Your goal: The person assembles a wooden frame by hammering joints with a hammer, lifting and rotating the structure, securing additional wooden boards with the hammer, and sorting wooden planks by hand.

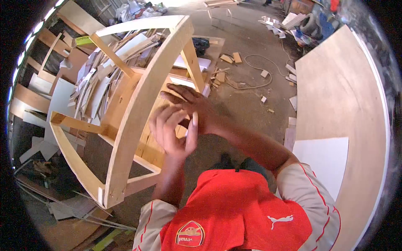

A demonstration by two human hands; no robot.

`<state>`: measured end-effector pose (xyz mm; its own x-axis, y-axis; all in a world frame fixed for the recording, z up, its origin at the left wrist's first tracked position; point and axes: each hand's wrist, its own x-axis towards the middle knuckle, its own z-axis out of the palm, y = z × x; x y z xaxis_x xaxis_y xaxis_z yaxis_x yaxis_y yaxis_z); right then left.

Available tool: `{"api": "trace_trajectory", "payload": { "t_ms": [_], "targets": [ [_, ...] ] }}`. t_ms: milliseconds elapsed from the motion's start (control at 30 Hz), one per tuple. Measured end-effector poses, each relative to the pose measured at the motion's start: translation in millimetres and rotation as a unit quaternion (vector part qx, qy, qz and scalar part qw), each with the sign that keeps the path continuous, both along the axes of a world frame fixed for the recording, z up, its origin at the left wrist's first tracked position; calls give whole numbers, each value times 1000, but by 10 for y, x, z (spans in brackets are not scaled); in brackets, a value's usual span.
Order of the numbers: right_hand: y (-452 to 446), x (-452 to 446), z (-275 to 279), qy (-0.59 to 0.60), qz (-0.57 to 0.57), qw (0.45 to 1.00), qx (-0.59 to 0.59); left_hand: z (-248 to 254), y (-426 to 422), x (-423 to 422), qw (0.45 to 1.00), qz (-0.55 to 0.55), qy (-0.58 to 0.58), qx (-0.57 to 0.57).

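Note:
My left hand point(171, 131) is raised in front of the wooden frame, its fingers loosely bent and the thumb standing apart; I see nothing held in it. Just behind and above it is my right hand point(194, 106), its fingers stretched toward the frame and partly covered by the left hand. Both hands overlap in view, and whether they touch each other or the frame I cannot tell. The wooden frame point(142, 92) stands tilted at my left, with a long curved rail nearest me, legs and a slatted panel point(153, 144) inside.
Offcuts and thin strips point(90, 94) are heaped behind the frame. A large plywood sheet point(335, 92) leans at the right, with a white panel point(322, 163) against it. Wood blocks point(226, 58) and a cord point(255, 87) lie on the floor point(247, 113).

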<state>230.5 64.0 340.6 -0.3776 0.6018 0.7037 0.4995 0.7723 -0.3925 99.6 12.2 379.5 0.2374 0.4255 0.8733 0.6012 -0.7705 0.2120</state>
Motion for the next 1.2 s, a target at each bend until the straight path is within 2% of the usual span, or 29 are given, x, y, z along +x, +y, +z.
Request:
{"api": "trace_trajectory", "payload": {
  "t_ms": [67, 233, 333, 433, 500, 600, 633, 667, 700, 767, 800, 833, 867, 933, 1033, 1167, 1200],
  "targets": [
    [219, 251, -4, 98, -5, 995, -32, 281, 344, 235, 999, 29, 36, -1],
    [1235, 789, -684, 316, -5, 943, -108, 856, 1122, 736, 955, 221, 194, -30],
    [2075, 1051, -1146, 298, -76, 941, -145, 1003, 1598, 1042, 925, 309, 204, -87],
    [2946, 1065, -1782, 226, -106, 932, -264, 1036, 2038, 1158, 883, 347, 231, -214],
    [3332, 1051, -1897, 182, -117, 907, -361, 1036, 2228, 1266, 851, 376, 227, -289],
    [3995, 899, -2524, 135, -81, 917, -367, 974, 2350, 1299, 862, 390, 193, -261],
    [4220, 830, -2624, 49, -41, 931, -360, 983, 2313, 1361, 872, 390, 129, -265],
    [4427, 705, -2903, 8, -11, 925, -380, 1007, 2379, 1388, 854, 412, 120, -295],
    [4475, 719, -2709, -126, 18, 923, -364, 975, 2402, 1371, 857, 408, 113, -294],
    [4783, 563, -3155, -223, 51, 918, -324, 940, 2422, 1343, 862, 401, 94, -296],
    [5028, 408, -3809, -187, 52, 929, -314, 938, 2435, 1350, 865, 396, 83, -296],
    [5021, 453, -3898, -254, 28, 940, -226, 944, 2430, 1332, 870, 389, 72, -295],
    [5041, 502, -3938, -313, -1, 941, -132, 956, 2429, 1318, 866, 392, 71, -303],
    [5281, 539, -3822, -420, 40, 904, -67, 975, 2415, 1307, 862, 391, 66, -316],
    [5191, 631, -3270, -493, 66, 867, -44, 1004, 2398, 1319, 847, 412, 87, -324],
    [4929, 775, -3062, -407, 69, 896, -167, 1099, 2358, 1363, 824, 415, 129, -362],
    [4787, 848, -2831, -394, 54, 893, -210, 1097, 2341, 1347, 824, 414, 142, -361]
  ]
}}
